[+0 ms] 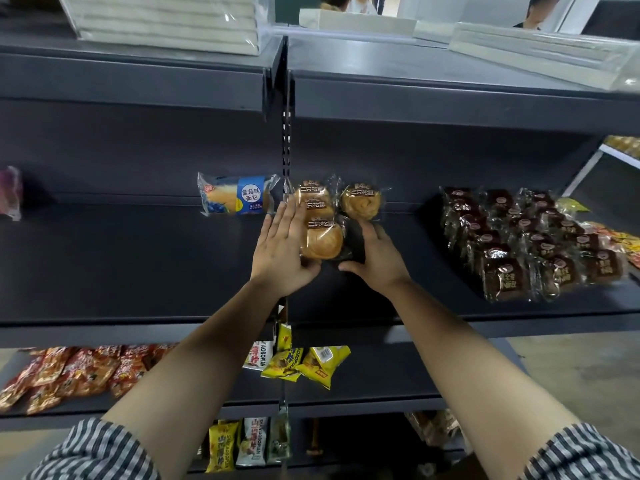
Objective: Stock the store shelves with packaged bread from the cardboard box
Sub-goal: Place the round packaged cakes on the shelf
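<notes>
Right now the left hand (280,251), fingers straight, presses the front bun packet (322,239) sideways; the right hand (377,259) rests nearly flat on its dark edge.

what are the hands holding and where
Front round golden bun in clear wrapper, pressed between them: left hand on its left side, right hand on its right.
</notes>
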`<state>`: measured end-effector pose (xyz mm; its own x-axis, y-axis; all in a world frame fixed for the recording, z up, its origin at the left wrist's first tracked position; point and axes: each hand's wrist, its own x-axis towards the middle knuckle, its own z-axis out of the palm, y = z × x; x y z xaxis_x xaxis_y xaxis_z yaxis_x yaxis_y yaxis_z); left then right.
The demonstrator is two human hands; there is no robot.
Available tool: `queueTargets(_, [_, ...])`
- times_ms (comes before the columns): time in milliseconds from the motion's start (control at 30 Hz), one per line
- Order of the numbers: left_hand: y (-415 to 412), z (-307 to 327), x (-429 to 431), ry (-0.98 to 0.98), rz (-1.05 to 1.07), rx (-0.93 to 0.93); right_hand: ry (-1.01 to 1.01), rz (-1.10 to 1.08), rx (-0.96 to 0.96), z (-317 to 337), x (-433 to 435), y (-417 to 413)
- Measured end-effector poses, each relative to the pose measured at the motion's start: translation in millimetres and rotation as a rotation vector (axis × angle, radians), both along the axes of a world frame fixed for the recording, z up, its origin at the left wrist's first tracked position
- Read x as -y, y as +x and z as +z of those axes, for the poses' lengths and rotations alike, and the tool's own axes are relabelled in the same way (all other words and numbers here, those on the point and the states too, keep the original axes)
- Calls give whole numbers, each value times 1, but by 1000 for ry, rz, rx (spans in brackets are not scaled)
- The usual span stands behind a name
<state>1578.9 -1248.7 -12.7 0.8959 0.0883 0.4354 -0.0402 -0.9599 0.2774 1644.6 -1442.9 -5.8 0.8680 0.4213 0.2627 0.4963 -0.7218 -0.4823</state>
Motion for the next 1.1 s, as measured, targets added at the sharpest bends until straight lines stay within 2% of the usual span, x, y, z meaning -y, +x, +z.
queueTargets(167, [5,1,37,58,-106,41,-66,-50,117,3,34,-11])
queueTargets(467, [17,6,133,102,-344,35,-3,-228,186,16,124,-45])
queueTargets(700, [8,9,222,101,-541,28,-46,-560,180,21,215,-96])
queueTargets(1100, [-52,-7,386,63,-1015,-59,-64,-971,130,2,355,-236])
